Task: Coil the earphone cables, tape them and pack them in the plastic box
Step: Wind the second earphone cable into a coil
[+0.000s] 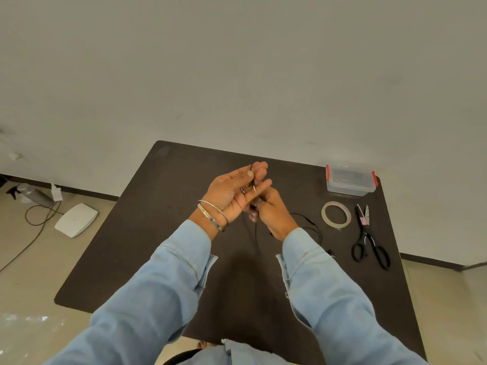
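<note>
My left hand [232, 191] is raised palm-up over the middle of the dark table [137, 233], with the black earphone cable's plug end [253, 187] pinched under its thumb against the fingers. My right hand [271, 214] sits just below and to the right, fingers closed on the same cable. The rest of the black earphone cable [311, 222] trails down and loops on the table by my right wrist. The clear plastic box [350, 180] with red latches stands closed at the far right corner. A roll of tape [336, 215] lies in front of it.
Black-handled scissors [369, 241] lie to the right of the tape, near the table's right edge. On the floor at left are a white flat device [76, 219], a grey spray bottle [34, 193] and a dark cord [34, 227].
</note>
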Available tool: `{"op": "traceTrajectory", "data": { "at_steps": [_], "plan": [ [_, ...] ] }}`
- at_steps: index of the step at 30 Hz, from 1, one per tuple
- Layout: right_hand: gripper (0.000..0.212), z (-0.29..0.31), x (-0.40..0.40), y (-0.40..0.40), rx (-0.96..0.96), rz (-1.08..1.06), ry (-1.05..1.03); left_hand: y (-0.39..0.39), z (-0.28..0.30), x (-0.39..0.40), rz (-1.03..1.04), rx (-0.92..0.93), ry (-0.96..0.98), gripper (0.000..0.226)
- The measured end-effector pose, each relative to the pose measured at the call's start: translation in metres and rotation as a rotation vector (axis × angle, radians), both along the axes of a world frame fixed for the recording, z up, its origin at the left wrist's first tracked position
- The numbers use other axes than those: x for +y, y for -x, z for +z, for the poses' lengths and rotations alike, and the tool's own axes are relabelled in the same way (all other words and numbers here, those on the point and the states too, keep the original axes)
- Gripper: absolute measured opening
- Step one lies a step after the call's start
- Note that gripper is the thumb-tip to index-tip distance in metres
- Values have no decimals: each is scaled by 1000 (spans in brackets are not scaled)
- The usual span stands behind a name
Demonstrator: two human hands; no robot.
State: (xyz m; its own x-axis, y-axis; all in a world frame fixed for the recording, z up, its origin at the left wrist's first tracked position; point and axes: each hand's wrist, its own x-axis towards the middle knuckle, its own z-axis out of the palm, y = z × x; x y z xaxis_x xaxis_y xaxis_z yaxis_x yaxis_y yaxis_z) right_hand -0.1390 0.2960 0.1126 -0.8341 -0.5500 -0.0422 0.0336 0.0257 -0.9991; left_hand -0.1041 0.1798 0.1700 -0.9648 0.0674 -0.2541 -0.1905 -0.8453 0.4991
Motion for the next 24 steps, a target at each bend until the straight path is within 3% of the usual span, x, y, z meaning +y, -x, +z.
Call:
{"op": "traceTrajectory", "data": {
  "at_steps": [3, 5, 10, 15, 18, 24],
  "plan": [
    [28, 5, 8, -2, 123, 171, -185, 2, -6, -3, 88, -31, 4, 24],
    [20, 10, 16, -2, 131, 270, -262, 4, -12, -7, 143, -44, 110, 28],
    [18, 33, 38, 9, 67, 352, -410, 7, -28, -20, 251, -10, 537, 54],
    [14, 60, 47, 26, 245, 382, -630, 5, -45, -20, 92, 102, 1043, 70],
    [10, 75, 52, 38, 393, 298, -619, 0, -43, -18, -63, 167, 1017, 70],
    [10, 80, 47, 58, 475, 189, -395, -11, -29, -10, -399, 259, 644, 62]
  ]
}}
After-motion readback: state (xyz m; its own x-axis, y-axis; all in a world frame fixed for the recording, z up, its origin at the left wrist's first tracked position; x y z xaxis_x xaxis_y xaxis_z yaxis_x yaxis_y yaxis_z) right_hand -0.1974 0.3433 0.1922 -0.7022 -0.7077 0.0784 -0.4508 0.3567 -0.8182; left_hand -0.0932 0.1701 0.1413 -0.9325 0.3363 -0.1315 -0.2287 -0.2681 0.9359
